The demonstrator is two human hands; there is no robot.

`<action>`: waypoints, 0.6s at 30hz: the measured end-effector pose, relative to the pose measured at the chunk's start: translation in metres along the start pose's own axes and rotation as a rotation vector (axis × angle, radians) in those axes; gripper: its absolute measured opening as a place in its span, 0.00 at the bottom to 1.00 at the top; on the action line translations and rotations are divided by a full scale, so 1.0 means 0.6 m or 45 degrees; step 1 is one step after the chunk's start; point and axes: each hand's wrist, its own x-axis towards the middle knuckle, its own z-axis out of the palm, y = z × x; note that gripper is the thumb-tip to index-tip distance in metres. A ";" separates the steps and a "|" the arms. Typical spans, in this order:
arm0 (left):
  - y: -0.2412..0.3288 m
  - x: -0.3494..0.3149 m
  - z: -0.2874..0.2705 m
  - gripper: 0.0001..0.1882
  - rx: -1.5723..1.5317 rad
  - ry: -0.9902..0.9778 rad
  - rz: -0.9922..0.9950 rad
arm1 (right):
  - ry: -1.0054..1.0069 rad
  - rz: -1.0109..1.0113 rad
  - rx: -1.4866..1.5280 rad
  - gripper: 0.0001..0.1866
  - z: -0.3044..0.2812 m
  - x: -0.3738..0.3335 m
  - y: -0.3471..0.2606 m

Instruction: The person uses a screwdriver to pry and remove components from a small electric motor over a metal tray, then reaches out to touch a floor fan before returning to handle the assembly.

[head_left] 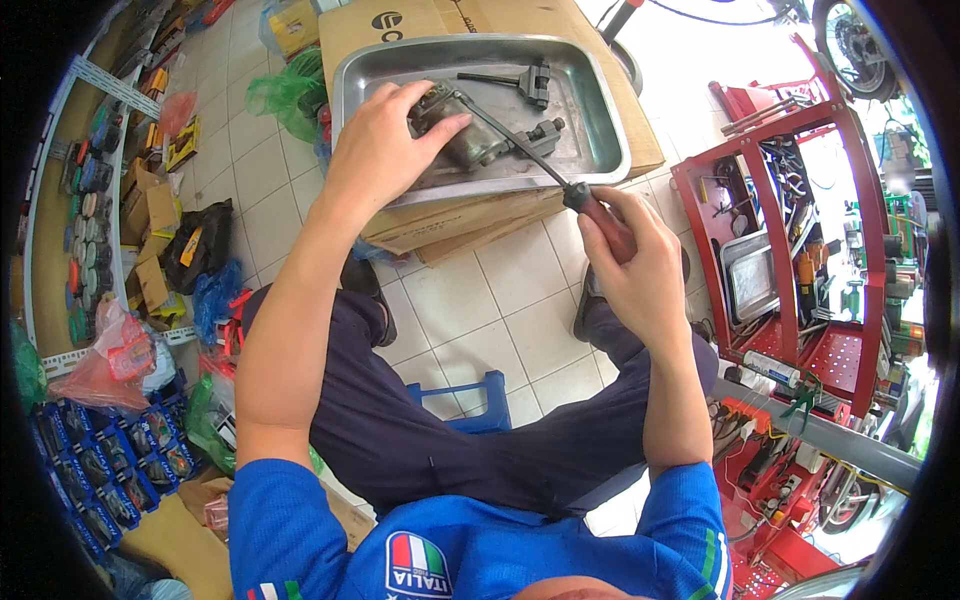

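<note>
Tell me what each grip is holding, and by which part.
Right grip: the screwdriver, by its red handle. Left grip: the grey metal part, by its left side.

A grimy gray metal part [472, 142], blocky and partly covered by your fingers, sits within the near half of a shallow silver tray [590, 100]. Your screwdriver [543, 165], red-handled with a dark collar and long straight shaft, slants across it, handle over the tray's near-right rim, tip at the part's far edge.

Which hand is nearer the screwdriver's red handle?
Right. The right hand grips the red handle; the left hand is farther left, on the grimy metal housing.
</note>
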 end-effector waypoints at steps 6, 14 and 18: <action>0.022 -0.006 0.010 0.26 0.111 0.298 0.372 | 0.006 -0.049 -0.152 0.15 0.003 0.003 0.001; 0.116 -0.070 0.062 0.24 0.058 0.015 0.895 | 0.051 -0.157 -0.275 0.19 0.018 0.001 0.007; 0.116 -0.067 0.069 0.22 0.116 0.056 0.909 | 0.043 -0.129 -0.302 0.20 0.017 0.003 0.001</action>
